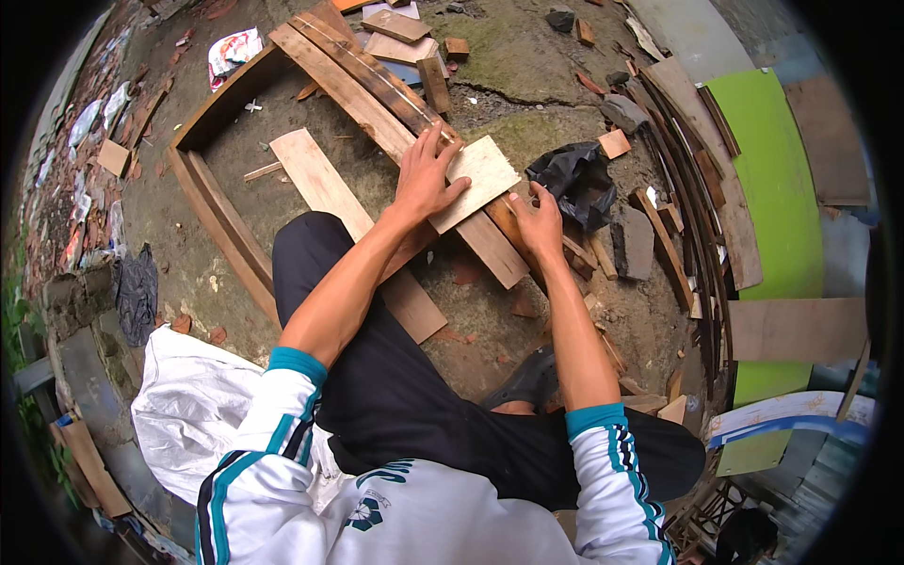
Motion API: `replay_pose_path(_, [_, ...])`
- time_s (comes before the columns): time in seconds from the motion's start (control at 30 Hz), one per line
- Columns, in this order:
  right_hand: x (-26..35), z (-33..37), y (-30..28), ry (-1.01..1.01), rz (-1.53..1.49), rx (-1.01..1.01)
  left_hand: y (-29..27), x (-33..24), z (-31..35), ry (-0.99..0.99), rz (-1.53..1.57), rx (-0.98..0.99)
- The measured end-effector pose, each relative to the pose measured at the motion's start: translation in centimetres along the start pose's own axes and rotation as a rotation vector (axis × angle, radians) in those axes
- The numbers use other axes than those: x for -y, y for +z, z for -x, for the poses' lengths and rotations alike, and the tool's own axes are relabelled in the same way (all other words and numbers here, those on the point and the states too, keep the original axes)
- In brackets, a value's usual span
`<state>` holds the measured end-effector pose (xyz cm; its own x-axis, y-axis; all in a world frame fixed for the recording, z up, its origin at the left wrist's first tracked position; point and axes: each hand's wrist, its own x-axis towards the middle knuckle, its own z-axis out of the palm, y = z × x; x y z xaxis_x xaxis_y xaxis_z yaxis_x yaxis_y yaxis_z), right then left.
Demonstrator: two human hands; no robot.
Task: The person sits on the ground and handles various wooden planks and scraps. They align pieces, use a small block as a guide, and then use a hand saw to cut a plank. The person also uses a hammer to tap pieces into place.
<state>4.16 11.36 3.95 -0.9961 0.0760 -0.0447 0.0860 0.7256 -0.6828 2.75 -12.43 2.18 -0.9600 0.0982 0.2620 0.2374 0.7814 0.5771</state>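
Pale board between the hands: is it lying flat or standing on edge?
Flat: the pale board shows its broad face upward across wooden planks.

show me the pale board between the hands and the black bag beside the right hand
Pale board point(485, 178), head view, middle of its upper face
Black bag point(574, 179), head view, its crumpled middle
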Motion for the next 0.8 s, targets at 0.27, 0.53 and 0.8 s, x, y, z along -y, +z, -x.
replay_pose_path(0.27, [-0.2, -3.6, 1.5, 0.156, -0.113, 0.11, -4.2, -0.3, 2.9, -0.471, 0.241, 0.172])
replay_pose_path(0.53, [-2.2, -3.8, 2.8, 0.085, -0.257, 0.143, -3.1, -2.4, 7.2, -0.39, 0.262, 0.258])
replay_pose_path(0.8, [-0.3, -3.3, 2.4, 0.022, -0.248, 0.133, 0.9, -2.1, 9.7, -0.252, 0.087, 0.048])
